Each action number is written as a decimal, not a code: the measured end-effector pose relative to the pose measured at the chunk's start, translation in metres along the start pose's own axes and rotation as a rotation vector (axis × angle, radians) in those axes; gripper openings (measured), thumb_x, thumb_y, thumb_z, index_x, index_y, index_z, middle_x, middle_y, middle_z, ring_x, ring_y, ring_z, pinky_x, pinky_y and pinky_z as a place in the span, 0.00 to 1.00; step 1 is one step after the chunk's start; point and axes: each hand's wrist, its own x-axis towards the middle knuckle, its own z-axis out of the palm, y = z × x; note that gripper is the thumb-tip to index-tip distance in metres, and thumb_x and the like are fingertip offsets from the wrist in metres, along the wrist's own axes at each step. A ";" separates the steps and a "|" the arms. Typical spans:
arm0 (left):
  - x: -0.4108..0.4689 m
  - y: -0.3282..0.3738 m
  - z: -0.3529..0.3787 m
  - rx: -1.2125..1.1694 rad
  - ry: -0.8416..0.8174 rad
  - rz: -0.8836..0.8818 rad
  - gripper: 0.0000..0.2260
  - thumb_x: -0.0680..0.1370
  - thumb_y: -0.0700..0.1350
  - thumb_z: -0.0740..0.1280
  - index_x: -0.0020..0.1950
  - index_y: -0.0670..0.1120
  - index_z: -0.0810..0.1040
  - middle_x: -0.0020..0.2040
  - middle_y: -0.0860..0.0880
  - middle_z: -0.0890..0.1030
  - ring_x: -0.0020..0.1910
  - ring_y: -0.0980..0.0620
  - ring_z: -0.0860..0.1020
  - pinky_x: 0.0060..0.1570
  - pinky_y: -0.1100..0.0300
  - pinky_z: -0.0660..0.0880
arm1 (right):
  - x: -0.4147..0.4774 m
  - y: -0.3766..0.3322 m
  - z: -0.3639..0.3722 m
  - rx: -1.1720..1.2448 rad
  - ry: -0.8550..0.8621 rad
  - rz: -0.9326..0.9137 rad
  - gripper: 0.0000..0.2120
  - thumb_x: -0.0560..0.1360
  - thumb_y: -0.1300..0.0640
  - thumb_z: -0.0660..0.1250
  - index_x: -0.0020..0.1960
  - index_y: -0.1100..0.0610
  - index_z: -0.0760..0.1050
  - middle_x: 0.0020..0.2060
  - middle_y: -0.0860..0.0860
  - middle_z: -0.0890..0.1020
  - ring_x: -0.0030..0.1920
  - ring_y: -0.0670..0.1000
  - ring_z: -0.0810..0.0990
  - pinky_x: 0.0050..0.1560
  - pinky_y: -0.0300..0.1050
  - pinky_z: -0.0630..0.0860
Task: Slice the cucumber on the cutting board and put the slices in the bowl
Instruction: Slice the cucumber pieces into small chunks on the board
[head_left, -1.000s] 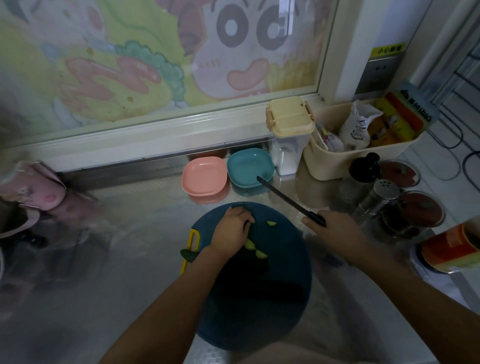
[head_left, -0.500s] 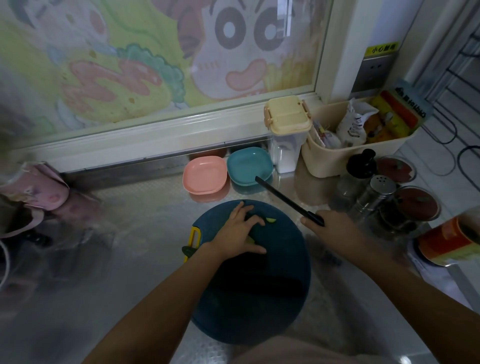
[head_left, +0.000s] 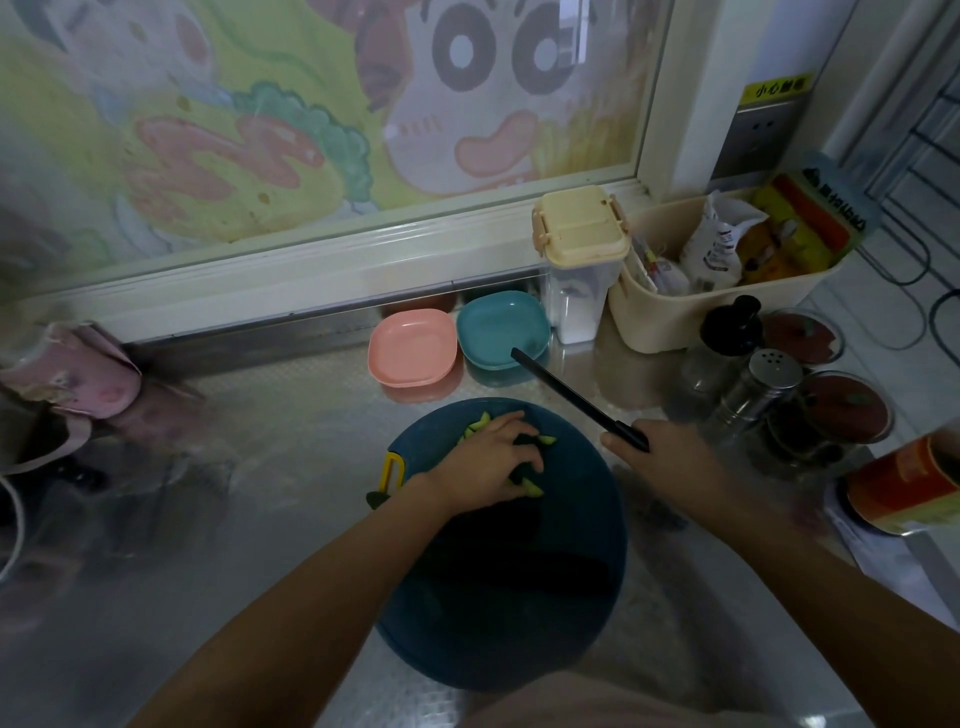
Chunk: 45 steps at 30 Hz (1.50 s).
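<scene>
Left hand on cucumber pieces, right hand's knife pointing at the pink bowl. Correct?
Wrong bowl: the head view shows the knife in the right hand pointing at the teal bowl. The left hand is on the cucumber pieces.

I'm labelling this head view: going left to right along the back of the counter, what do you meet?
Pink fabric item → pink bowl → teal bowl → clear canister with cream lid → cream basket of packets.

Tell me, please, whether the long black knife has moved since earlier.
No: the long black knife still points at the near rim of the square teal bowl.
</scene>
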 end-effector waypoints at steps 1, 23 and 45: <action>0.001 0.000 0.001 -0.008 0.017 -0.002 0.13 0.75 0.50 0.69 0.58 0.49 0.78 0.71 0.47 0.65 0.75 0.49 0.51 0.72 0.56 0.50 | 0.000 0.000 0.000 -0.005 -0.003 0.000 0.20 0.77 0.43 0.61 0.32 0.54 0.67 0.27 0.50 0.71 0.30 0.49 0.72 0.33 0.42 0.68; 0.029 0.007 0.014 -0.144 0.319 -0.200 0.16 0.75 0.48 0.69 0.61 0.45 0.76 0.62 0.45 0.72 0.61 0.48 0.69 0.62 0.59 0.65 | -0.002 0.001 -0.002 0.008 0.026 -0.020 0.20 0.77 0.45 0.61 0.31 0.54 0.67 0.26 0.50 0.72 0.29 0.47 0.72 0.29 0.40 0.63; -0.034 -0.016 -0.003 -0.013 0.177 -0.287 0.08 0.75 0.49 0.68 0.53 0.48 0.78 0.54 0.50 0.78 0.55 0.50 0.74 0.50 0.60 0.69 | -0.016 0.004 0.007 0.083 -0.019 0.000 0.20 0.77 0.45 0.62 0.33 0.58 0.69 0.27 0.51 0.72 0.29 0.48 0.71 0.29 0.39 0.64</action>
